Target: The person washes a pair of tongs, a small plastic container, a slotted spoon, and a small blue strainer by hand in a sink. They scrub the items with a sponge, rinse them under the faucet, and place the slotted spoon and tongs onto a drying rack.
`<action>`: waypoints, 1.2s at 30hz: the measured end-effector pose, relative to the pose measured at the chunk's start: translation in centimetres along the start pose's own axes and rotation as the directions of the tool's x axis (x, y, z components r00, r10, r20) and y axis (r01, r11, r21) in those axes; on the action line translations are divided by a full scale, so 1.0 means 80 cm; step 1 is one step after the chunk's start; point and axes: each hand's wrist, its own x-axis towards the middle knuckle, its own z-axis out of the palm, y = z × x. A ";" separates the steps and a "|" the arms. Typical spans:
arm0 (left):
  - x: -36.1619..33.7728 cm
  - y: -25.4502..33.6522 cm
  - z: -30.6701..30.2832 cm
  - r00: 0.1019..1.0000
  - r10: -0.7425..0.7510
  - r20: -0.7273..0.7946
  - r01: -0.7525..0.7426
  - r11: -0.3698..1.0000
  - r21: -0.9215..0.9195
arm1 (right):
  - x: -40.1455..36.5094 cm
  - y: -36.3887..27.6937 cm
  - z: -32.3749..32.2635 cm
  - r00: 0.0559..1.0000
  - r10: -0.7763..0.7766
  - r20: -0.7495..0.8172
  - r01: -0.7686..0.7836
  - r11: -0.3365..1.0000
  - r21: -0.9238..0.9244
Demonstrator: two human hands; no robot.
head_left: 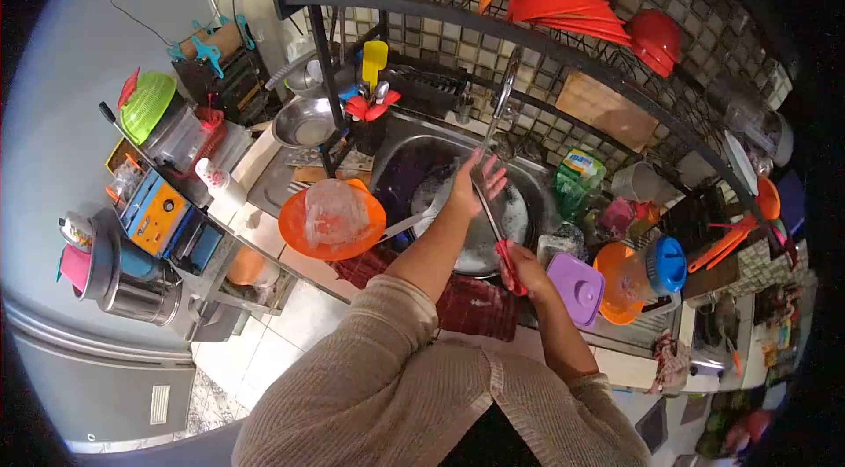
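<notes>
My right hand [528,273] is closed around the red handle of a long, narrow knife [491,219], its blade slanting up and to the left over the sink. At the blade's upper end is my left hand [473,187], palm up with fingers spread, right under the faucet [506,88]. Below both hands, the metal sink [400,150] contains a large round pan [471,251] with soapy water. A pale utensil handle [405,225] sticks out to the left of the pan. Between my arms, a dark red wet cloth [480,307] lies along the sink's front edge.
An orange bowl [295,238] with a clear container stands left of the sink. On the right are a green detergent bottle [578,181], a purple lid [574,291] and an orange container [616,269]. A black rack [546,36] bearing bowls spans overhead.
</notes>
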 end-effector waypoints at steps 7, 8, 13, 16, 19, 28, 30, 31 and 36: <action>0.053 0.025 -0.025 0.979 -0.202 0.032 0.203 0.978 -0.048 | 0.023 0.003 0.011 0.998 -0.054 -0.040 0.050 0.994 -0.099; 0.047 0.030 -0.013 0.977 -0.194 -0.093 0.193 0.981 -0.015 | 0.039 0.009 -0.001 0.997 -0.059 -0.042 0.055 0.993 -0.100; 0.044 0.044 0.006 0.977 0.141 -0.157 -0.124 0.986 0.114 | 0.102 -0.046 -0.014 0.811 -0.571 -0.127 0.279 0.569 -0.774; 0.060 0.048 -0.008 0.941 0.230 -0.247 -0.209 0.972 0.111 | 0.156 -0.112 0.004 0.878 -0.466 -0.112 0.412 0.853 -0.320; 0.052 0.057 -0.008 0.895 0.328 -0.303 -0.283 0.942 0.182 | 0.199 -0.160 0.028 0.916 -0.396 -0.069 0.401 0.912 0.090; 0.053 0.082 -0.015 0.897 0.317 -0.308 -0.302 0.949 0.095 | 0.247 -0.207 0.069 0.897 -0.346 -0.274 0.248 0.909 -0.336; 0.051 0.082 -0.010 0.903 0.330 -0.276 -0.303 0.943 0.136 | 0.272 -0.197 0.062 0.744 -0.608 -0.278 0.267 0.652 -0.710; 0.050 0.081 -0.006 0.907 0.340 -0.248 -0.302 0.937 0.177 | 0.310 -0.176 0.042 0.406 -0.912 -0.063 0.356 0.221 -0.908; 0.089 0.038 -0.014 0.878 0.458 -0.141 -0.445 0.888 0.118 | 0.254 -0.165 0.038 0.575 -0.817 -0.037 0.232 0.206 -0.951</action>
